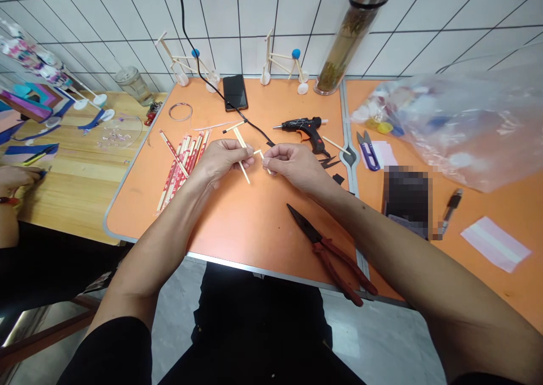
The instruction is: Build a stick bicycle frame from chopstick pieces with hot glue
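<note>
Above the orange table [237,226], my left hand [229,158] pinches a small frame of wooden sticks [240,138], with a short crosspiece at its upper end. My right hand [291,164] has thumb and fingers closed on a short wooden stick [266,163]. The upper end of this stick meets a short piece reaching out from my left fingers; whether they are joined I cannot tell. Beside my left wrist lies a bundle of chopsticks [182,164] in red-and-white wrappers. A black glue gun [303,129] rests behind my right hand, and red-handled pliers [324,249] lie in front of it.
Two stick models [282,63] with white wheels stand by the tiled wall, near a phone [235,92] and a tall tea bottle [350,40]. A black cable [203,77] hangs across the table. Thread snips [369,150] and a plastic bag [470,119] lie right. Another person's hand [21,178] is at left.
</note>
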The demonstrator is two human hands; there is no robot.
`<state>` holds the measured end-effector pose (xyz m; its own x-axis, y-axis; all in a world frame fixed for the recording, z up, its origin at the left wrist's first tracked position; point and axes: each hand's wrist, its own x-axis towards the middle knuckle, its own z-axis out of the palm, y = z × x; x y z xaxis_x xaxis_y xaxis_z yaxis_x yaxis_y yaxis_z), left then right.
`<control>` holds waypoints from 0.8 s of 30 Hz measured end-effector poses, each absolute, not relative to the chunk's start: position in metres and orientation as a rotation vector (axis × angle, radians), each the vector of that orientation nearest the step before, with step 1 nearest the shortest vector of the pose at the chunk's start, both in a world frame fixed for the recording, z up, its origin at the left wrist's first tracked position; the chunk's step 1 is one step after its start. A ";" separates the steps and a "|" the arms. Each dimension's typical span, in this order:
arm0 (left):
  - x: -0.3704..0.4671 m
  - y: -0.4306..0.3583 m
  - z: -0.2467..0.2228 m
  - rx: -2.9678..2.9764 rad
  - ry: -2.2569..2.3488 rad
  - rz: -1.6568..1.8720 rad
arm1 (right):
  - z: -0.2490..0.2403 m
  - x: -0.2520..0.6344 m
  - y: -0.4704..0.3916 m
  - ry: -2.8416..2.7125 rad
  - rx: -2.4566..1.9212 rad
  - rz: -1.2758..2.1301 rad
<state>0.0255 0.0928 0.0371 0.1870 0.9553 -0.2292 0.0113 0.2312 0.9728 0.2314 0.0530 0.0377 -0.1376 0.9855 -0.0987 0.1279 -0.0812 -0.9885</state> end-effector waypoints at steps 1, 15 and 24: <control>0.026 0.092 0.038 1.112 1.166 0.906 | 0.038 0.231 0.053 -1.365 -1.294 1.323; 0.027 0.090 0.040 1.116 1.197 0.896 | 0.034 0.233 0.054 -1.369 -1.285 1.322; 0.030 0.086 0.053 1.094 1.211 0.871 | 0.034 0.233 0.053 -1.376 -1.278 1.322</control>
<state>0.0304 0.0856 0.0532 0.1709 0.9463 -0.2745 0.0409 0.2716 0.9615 0.2326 0.0535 0.0337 -0.1484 0.9853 -0.0847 0.1242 -0.0664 -0.9900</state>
